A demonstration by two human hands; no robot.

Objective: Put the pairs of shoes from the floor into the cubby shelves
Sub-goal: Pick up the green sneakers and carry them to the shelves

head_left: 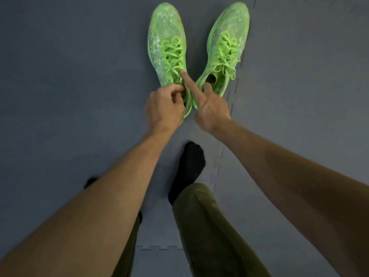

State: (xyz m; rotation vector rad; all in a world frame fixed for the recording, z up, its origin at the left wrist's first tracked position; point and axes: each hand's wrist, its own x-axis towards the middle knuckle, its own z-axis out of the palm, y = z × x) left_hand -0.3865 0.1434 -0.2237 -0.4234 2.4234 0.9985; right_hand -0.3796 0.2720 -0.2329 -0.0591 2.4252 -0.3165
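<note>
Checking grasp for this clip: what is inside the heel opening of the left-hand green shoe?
The left hand's curled fingers hook into the collar of the left green shoe, covering the opening. The inside is hidden, so anything else in there cannot be seen.

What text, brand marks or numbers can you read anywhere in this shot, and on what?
None can be read.
Left green shoe: only pale speckles, no legible logo.
Right green shoe: the same, no legible mark.
Grey floor mat, black sock, olive trousers: plain.
</note>
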